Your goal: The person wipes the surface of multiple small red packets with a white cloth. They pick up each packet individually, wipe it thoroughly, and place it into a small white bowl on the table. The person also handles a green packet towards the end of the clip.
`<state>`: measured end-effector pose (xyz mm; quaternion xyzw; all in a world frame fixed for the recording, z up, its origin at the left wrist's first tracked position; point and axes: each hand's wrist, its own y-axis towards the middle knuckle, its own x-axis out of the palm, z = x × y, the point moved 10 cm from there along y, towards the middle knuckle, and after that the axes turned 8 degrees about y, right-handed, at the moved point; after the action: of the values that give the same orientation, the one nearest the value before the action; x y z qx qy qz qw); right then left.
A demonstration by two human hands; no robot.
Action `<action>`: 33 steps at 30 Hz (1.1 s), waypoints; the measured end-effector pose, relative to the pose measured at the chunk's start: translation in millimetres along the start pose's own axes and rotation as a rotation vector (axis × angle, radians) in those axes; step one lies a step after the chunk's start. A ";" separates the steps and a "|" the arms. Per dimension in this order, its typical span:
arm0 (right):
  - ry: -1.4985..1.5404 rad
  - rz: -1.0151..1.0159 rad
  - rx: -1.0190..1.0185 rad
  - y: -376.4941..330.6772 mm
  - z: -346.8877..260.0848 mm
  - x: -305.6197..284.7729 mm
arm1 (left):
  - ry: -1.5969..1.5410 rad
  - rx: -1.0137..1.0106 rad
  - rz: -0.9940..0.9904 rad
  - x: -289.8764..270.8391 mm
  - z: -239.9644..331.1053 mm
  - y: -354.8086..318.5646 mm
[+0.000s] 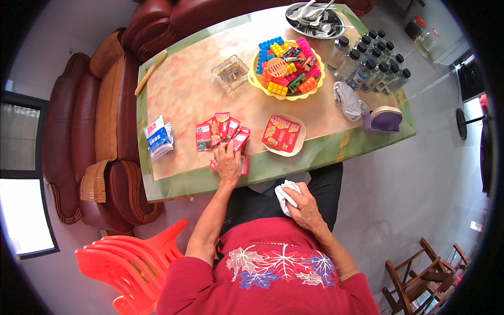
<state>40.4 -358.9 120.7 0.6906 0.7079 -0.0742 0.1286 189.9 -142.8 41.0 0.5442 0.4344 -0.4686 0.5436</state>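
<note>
On the near part of the table, several small red packets lie fanned out and overlapping. My left hand rests over their near side, its fingers stretched out and touching the packets, partly covering those below. Crumpled in my right hand is a white cloth, held above my lap just off the table edge. To the right of the fan stands a cream-coloured dish with more red packets laid in it.
A yellow basket of toy bricks, a glass ashtray, a bowl of cutlery and several black-capped bottles stand farther back. A grey cloth and purple box sit right, a blue-white bag left. Red plastic chairs stand left.
</note>
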 end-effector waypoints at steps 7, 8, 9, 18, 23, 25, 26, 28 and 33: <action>-0.007 0.000 0.002 -8.8 0.9 4.6 | -0.154 0.045 -0.017 5.9 -7.7 0.4; 0.000 -0.009 0.017 -8.7 0.0 5.3 | -0.165 0.041 -0.021 2.9 -6.8 1.8; 0.006 -0.018 0.031 -8.3 -2.1 5.9 | -0.176 0.037 -0.024 -0.2 -6.2 3.6; 0.008 0.247 -0.081 20.4 -33.0 -33.9 | -1.877 -0.376 -0.298 -41.2 13.6 7.5; -0.250 0.310 -0.330 42.5 -83.9 -20.4 | -2.169 -0.423 -0.602 -85.2 96.3 -40.7; -0.290 0.280 -0.442 40.0 -93.7 -2.5 | -2.225 -0.340 -0.729 -80.6 112.3 -57.3; -0.318 0.298 -0.445 40.3 -98.0 -4.0 | -2.278 -0.371 -0.749 -83.7 115.0 -61.4; -0.373 0.330 -0.450 43.8 -107.6 -12.6 | -2.278 -0.449 -0.751 -87.5 120.3 -67.0; -0.420 0.451 -0.286 68.5 -77.1 -46.9 | -2.221 -0.293 -0.931 -101.6 140.6 -79.1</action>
<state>103.2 -379.6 212.8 0.7744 0.4983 -0.0845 0.3805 88.2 -277.0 130.5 -0.4290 -0.0655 -0.7771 0.4558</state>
